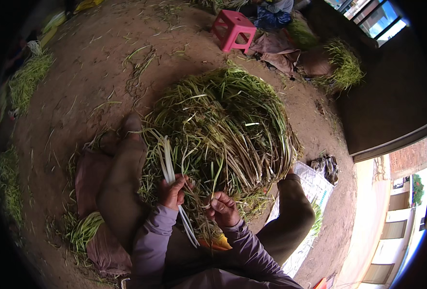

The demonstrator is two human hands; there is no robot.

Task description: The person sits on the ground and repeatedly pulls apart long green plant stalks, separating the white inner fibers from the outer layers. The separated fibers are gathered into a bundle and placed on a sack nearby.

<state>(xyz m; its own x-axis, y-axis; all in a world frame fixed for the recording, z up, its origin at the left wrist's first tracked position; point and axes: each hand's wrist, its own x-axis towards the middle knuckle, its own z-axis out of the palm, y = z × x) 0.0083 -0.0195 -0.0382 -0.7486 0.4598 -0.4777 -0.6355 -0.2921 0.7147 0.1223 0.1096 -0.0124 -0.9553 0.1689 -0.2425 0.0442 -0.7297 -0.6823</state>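
Note:
My left hand (pixel 172 193) is closed around a small bunch of pale stalks (pixel 167 160), whose white ends stick out below the fist. To its right, my right hand (pixel 222 209) pinches a thin green-and-white stalk (pixel 216 177) between thumb and fingers. Between the hands hang some brownish strands, and I cannot tell which hand holds them. Just beyond both hands lies a big heap of long green leafy stalks (pixel 231 126), its whitish root ends turned toward the lower right. My legs are spread on either side of it.
A pink plastic stool (pixel 234 30) stands beyond the heap, near a seated person (pixel 275 12). Brown cloth sacks (pixel 107 249) and a green bundle (pixel 87 231) lie at my left. A white printed sheet (pixel 304 188) is under my right leg. Several green piles (pixel 31 79) line the left side.

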